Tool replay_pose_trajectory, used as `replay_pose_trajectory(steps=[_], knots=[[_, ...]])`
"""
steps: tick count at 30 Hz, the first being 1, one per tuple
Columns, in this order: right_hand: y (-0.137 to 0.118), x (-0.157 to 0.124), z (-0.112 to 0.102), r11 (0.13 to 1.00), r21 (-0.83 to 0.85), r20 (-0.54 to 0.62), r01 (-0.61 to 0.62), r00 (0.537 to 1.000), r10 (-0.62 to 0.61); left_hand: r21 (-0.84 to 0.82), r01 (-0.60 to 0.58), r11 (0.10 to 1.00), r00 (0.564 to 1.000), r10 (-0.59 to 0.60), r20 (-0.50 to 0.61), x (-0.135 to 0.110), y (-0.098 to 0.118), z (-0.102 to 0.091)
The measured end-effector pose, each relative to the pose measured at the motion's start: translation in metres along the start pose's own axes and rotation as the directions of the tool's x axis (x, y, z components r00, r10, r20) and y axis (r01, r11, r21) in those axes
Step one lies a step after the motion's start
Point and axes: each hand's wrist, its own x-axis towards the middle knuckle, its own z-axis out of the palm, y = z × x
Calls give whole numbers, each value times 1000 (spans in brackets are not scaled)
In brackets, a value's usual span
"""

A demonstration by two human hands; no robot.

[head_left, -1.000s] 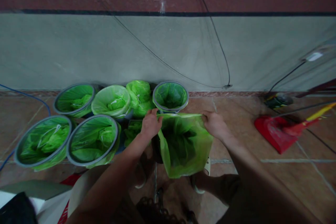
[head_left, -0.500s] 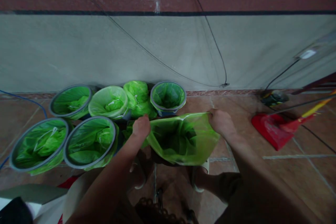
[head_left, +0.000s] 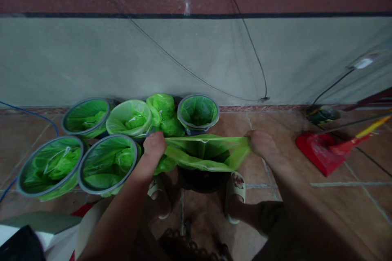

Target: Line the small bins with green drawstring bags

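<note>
Tiled floor (head_left: pixel 306 163) meets a grey wall. Left hand (head_left: pixel 154 146) and right hand (head_left: pixel 261 143) each pinch the green bin liner (head_left: pixel 203 155), stretched over a dark bin (head_left: pixel 202 179); lined bins (head_left: pixel 107 163) crowd left, red dustpan (head_left: pixel 318 151) far right.

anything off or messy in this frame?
One thing: among the lined bins, a bunched green bag sits between the pale-lined bin and the far right bin, in no bin that shows. Otherwise tidy: left hand and right hand stretch a green bag over a dark bin. No spill visible.
</note>
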Motion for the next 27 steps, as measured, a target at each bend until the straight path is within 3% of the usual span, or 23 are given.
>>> replay_pose_trajectory(steps=[6,11,14,18,20,25,27], knots=[[0,6,8,998,20,3,-52,999,52,-94,-55,994,998,56,3,11,-3,-1],[-5,8,17,971,241,142,-1,989,-34,-157,-88,984,996,85,-23,13,-4,-5],[4,11,21,970,239,81,39,995,-60,-177,-88,980,996,89,1,13,-11,-8],[28,18,20,962,271,-43,-21,999,34,-96,19,995,998,-24,-56,15,-31,-8],[38,19,19,934,356,-29,-35,998,48,-64,48,997,997,-52,-64,17,-42,-5],[48,20,19,892,444,63,-90,996,69,-65,-11,998,1000,10,-14,19,-52,0],[51,21,21,894,444,22,-66,998,62,-77,-23,997,999,25,20,19,-51,-1]])
